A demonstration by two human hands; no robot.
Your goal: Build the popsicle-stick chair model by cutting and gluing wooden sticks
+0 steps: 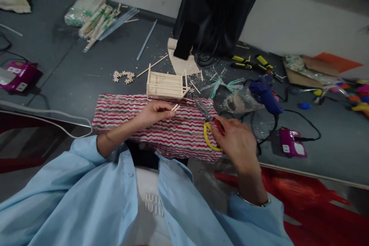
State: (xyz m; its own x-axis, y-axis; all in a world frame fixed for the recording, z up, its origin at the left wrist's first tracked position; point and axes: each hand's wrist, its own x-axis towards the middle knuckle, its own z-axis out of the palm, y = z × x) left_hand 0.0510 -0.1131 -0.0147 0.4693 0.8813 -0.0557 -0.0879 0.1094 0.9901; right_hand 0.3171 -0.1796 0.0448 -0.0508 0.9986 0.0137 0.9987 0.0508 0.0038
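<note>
While left grip [158, 113] pinches sticks [175, 107], wooden frame [167, 85] lies just beyond, long axis crosswise; farther right grip [235, 135] holds red-handled tool [219, 126].

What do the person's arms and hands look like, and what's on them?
The left hand and right hand wear no gloves. The left sleeve and right sleeve are light blue. A thin, shiny band circles the right arm.

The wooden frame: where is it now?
In the head view, the wooden frame is just left of centre, at the far edge of the striped cloth, beyond the left hand.
</note>
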